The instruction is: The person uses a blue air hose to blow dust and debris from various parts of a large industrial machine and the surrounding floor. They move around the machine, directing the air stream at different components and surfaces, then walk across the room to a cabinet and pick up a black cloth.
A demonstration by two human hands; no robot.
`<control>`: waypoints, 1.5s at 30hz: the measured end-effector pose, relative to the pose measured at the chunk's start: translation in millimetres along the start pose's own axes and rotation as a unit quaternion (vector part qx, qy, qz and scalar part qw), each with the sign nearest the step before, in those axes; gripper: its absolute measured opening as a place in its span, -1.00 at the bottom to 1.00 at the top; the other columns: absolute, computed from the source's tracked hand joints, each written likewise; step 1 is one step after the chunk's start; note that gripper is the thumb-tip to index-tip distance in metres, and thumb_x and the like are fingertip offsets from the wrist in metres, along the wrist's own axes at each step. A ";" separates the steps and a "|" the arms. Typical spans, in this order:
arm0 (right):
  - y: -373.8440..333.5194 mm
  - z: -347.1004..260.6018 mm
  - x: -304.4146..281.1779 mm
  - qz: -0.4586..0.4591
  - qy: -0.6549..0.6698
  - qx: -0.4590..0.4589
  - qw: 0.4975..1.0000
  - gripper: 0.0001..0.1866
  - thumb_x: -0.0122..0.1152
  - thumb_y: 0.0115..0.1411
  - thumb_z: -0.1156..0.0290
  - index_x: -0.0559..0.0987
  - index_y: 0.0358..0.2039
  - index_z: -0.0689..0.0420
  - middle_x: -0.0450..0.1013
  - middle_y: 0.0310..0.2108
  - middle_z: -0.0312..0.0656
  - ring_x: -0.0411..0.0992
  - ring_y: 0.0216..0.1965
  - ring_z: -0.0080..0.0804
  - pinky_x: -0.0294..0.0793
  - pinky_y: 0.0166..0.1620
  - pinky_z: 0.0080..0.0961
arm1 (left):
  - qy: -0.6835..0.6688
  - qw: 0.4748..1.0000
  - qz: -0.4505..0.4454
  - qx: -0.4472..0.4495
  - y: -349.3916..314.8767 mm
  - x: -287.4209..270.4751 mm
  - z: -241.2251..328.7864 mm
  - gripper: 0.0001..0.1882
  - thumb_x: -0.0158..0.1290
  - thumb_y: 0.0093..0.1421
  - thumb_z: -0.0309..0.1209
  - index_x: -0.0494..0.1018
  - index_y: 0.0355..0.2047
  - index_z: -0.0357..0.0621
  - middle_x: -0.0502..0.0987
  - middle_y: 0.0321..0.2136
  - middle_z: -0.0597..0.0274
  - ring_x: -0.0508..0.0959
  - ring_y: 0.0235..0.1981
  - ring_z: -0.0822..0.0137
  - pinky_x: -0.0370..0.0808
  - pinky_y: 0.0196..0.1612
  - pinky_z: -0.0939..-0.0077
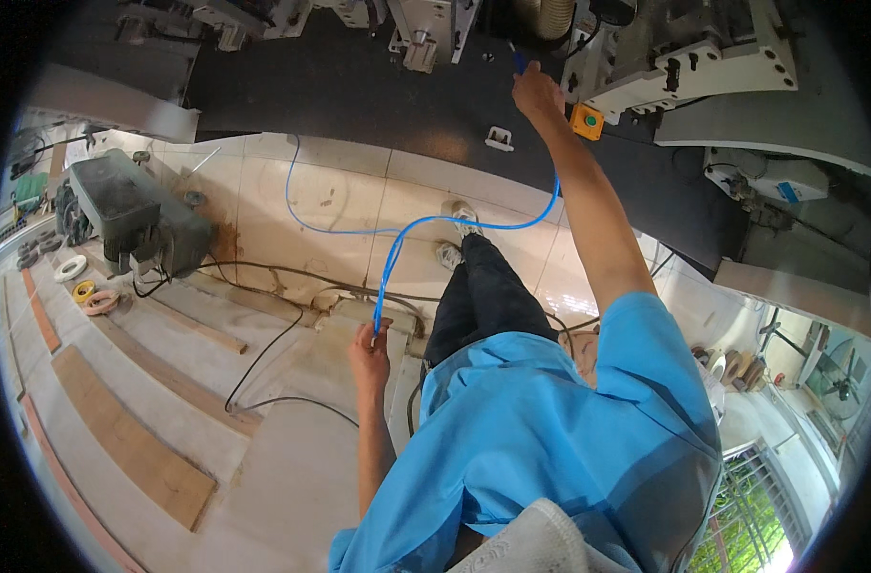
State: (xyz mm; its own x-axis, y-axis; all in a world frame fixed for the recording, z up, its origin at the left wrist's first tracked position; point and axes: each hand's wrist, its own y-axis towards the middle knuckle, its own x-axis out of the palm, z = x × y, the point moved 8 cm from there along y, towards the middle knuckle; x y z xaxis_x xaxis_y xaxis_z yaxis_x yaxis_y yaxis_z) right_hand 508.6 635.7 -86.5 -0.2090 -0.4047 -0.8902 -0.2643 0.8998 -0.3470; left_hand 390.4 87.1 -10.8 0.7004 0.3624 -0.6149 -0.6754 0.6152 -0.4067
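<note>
My right hand (539,93), at the end of an outstretched arm, is closed around a blue air blow gun (520,61) over the dark machine bed. Its thin nozzle points away from me; most of its body is hidden in my fingers. A blue air hose (474,221) hangs from below that hand and curves left across the front of my legs. Lower at the left, my left hand (369,351) is closed on the hose where strands run together. A thinner-looking length of hose loops off toward the machine's front edge.
A dark bed (359,91) carries pale machine heads along its back. Near my right hand are a yellow switch box (586,121) with a green button and a small white fitting (499,138). Boards (130,435), tape rolls (82,289), a grey motor unit (135,215) and cables lie left.
</note>
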 end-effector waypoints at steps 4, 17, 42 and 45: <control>20.4 1.3 1.0 -0.006 -0.036 0.004 0.999 -0.60 -0.11 0.40 0.24 0.37 0.12 0.23 0.51 -0.01 0.16 0.50 0.06 0.05 0.52 0.06 -0.04 | 0.013 0.999 -0.033 0.012 16.6 3.9 6.6 -0.86 0.05 0.29 -0.52 0.60 -0.24 -0.16 0.60 -0.37 0.05 0.61 -0.27 0.15 0.48 -0.19 0.36; 143.3 38.7 -8.1 -0.124 -0.175 -0.035 0.976 -0.70 -0.02 0.33 0.36 0.61 -0.11 0.24 0.53 -0.02 0.04 0.54 -0.01 -0.08 0.52 -0.04 -0.07 | 0.006 0.999 -0.054 0.000 55.0 18.4 37.8 -0.80 0.06 0.22 -0.57 0.59 -0.17 -0.12 0.60 -0.29 0.07 0.61 -0.28 0.01 0.51 -0.21 0.28; 28.1 38.4 -88.8 0.026 -0.249 0.173 0.952 -0.58 0.08 0.30 0.34 0.43 0.10 0.30 0.56 -0.09 0.06 0.58 -0.05 -0.10 0.62 -0.11 -0.10 | -0.020 0.992 -0.087 0.091 102.4 -10.0 27.6 -0.79 0.03 0.24 -0.54 0.60 -0.16 -0.07 0.58 -0.26 0.04 0.58 -0.25 -0.02 0.49 -0.21 0.24; -12.3 16.9 -57.2 0.005 -0.226 0.034 0.974 -0.58 0.04 0.27 0.41 0.42 0.11 0.31 0.55 -0.10 0.17 0.59 -0.11 0.00 0.60 -0.11 -0.07 | -0.006 0.994 -0.079 0.079 105.5 -39.4 2.6 -0.80 0.02 0.25 -0.54 0.60 -0.19 -0.08 0.59 -0.26 0.03 0.58 -0.24 -0.04 0.49 -0.20 0.22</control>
State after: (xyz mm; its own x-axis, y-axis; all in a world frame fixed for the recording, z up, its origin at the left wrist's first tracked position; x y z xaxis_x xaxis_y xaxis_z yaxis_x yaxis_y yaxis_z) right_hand 539.7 650.6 -36.3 0.2275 -0.2967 -0.9275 -0.1985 0.9183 -0.3425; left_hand 292.2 139.6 -27.8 0.7982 0.2597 -0.5435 -0.5124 0.7672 -0.3859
